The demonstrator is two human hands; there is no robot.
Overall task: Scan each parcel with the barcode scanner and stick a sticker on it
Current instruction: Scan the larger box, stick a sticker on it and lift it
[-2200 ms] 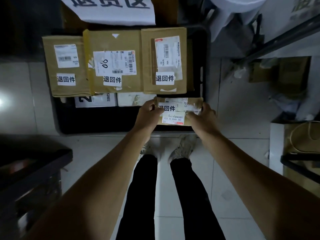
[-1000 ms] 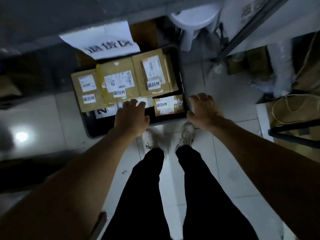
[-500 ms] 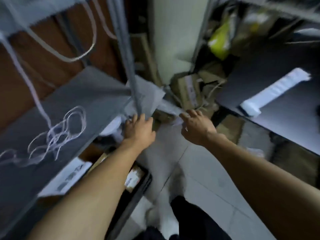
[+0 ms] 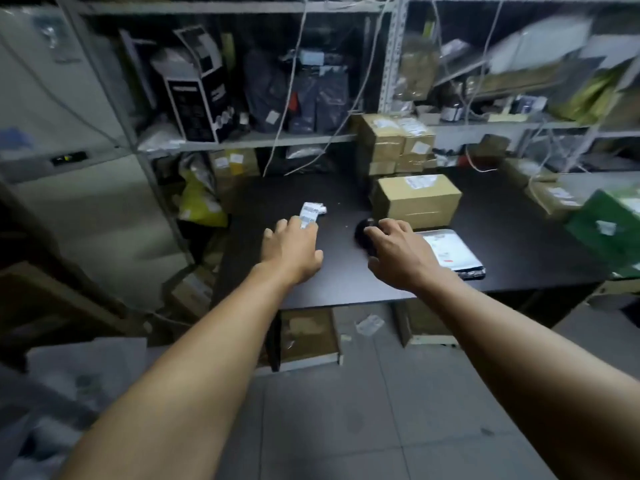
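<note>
a matte black table (image 4: 346,282) with a flat, square-edged top stands in front of grey metal shelving (image 4: 263,138) crowded with boxes and bags. both bare forearms reach out over its near edge.

the left hand (image 4: 289,249) is palm down with fingers straight and spread, gripping nothing; its fingertips touch the near end of a strip of white stickers (image 4: 310,213), thin paper, slightly curled, lying flat on the table. the strip's long axis runs from near-left to far-right, its far end pointing toward the shelves.

the right hand (image 4: 398,252) has its fingers curled over the barcode scanner (image 4: 364,233), a rounded, dark, smooth lump on the table just right of centre. whether the fingers actually clamp it or only hover at it cannot be told, and the scanner is too dark and hidden to say which way it points.

just beyond the scanner sits a brown cardboard box (image 4: 417,200), blocky, taped, with a white label on top, its long side running left to right. to the right of the hand lies a flat grey plastic mailer bag (image 4: 453,249), glossy and wrinkled, with a white label facing up, its long axis running near-right to far-left. more cardboard boxes (image 4: 394,143) are stacked at the far side of the table.
</note>
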